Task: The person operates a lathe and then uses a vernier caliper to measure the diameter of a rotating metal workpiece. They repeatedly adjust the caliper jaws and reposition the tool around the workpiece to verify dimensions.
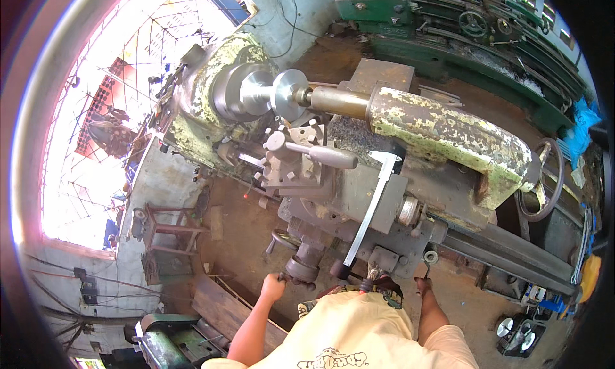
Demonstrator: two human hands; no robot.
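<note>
My left hand (274, 287) is closed round the handle of the cross-slide crank (301, 266), on the near side of the lathe carriage. My right hand (423, 285) is closed at a thin lever (427, 269) low on the carriage's right; its fingers are partly hidden. Beyond my hands, a shiny flanged metal workpiece (287, 93) sits between the chuck (232, 95) and the tailstock (442, 122). The tool post (296, 161) with its clamping handle (333, 156) stands just in front of it. A vernier caliper (373, 209) lies across the carriage.
The tailstock handwheel (541, 179) sticks out at the right. A green lathe (474, 42) stands at the back. On the left are a metal stand (172, 231) and a bright barred opening (77, 177). Another green machine (176, 343) is at the lower left.
</note>
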